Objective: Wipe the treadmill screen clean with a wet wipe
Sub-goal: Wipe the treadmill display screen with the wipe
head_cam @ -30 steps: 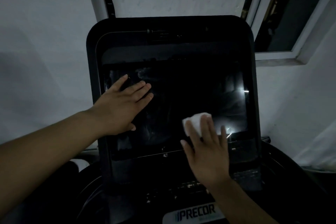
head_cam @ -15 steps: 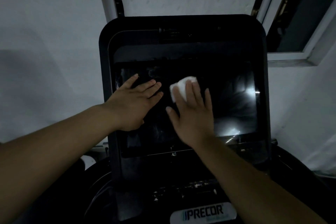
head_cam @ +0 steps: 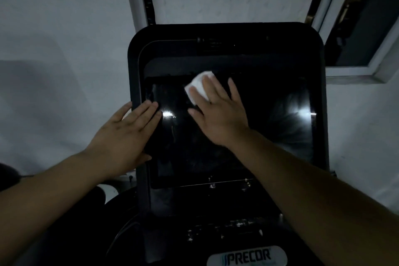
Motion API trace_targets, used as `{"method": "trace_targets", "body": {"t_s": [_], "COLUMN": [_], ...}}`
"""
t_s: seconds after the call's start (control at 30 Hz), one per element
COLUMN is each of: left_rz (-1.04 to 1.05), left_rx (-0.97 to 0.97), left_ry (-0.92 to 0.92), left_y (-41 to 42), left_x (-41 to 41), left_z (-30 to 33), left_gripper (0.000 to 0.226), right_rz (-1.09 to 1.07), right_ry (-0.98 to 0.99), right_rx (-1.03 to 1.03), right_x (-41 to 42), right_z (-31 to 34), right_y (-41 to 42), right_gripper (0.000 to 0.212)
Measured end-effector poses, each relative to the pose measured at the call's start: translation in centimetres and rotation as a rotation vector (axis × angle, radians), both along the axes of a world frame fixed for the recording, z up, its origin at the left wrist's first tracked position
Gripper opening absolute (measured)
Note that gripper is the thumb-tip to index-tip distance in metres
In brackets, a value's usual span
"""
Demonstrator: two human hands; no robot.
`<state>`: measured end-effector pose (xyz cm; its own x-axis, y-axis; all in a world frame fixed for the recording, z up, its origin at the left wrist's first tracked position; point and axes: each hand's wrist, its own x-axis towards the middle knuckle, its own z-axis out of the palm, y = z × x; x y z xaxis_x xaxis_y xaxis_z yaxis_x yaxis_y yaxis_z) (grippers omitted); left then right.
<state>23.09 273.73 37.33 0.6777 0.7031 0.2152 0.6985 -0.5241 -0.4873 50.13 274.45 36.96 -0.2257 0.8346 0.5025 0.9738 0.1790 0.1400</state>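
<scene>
The dark treadmill screen (head_cam: 269, 136) fills the middle of the view inside a black console frame (head_cam: 226, 36). My right hand (head_cam: 218, 112) lies flat on the upper middle of the screen, fingers spread, pressing a folded white wet wipe (head_cam: 198, 86) against the glass under its fingertips near the screen's top edge. My left hand (head_cam: 125, 136) rests flat on the left side of the frame, its fingertips reaching onto the screen's left edge, holding nothing.
A grey wall stands behind the console. A window frame (head_cam: 356, 71) sits at the upper right. Below the screen are a button strip (head_cam: 224, 229) and a Precor badge (head_cam: 248, 256). Light glare shows on the screen's right side.
My right hand has slid the wipe from the lower right of the screen up and left to the top middle. My left hand has shifted down and left onto the frame's edge.
</scene>
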Motion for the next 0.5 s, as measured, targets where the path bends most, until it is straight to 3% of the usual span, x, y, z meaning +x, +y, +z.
{"method": "trace_targets", "body": {"t_s": [0.13,0.4,0.5], "left_rz": [0.023,0.091,0.112], "left_rx": [0.012,-0.004,-0.010], "left_ry": [-0.034,-0.028,-0.009], "left_y": [-0.3,0.0,0.0], "left_x": [-0.2,-1.3,-1.0], "left_z": [-0.8,-1.1,-1.2], "left_gripper": [0.124,0.132,0.131], "right_rz": [-0.011,0.239,0.087], "right_ry": [0.017,-0.152,-0.065], "right_rx": [-0.014,-0.063,0.026], "right_x": [-3.5,-3.9,-0.1], "right_z": [1.5,-10.0,-10.4], "right_y": [1.2,-8.7,-8.6], "right_gripper": [0.064,0.064,0.061]}}
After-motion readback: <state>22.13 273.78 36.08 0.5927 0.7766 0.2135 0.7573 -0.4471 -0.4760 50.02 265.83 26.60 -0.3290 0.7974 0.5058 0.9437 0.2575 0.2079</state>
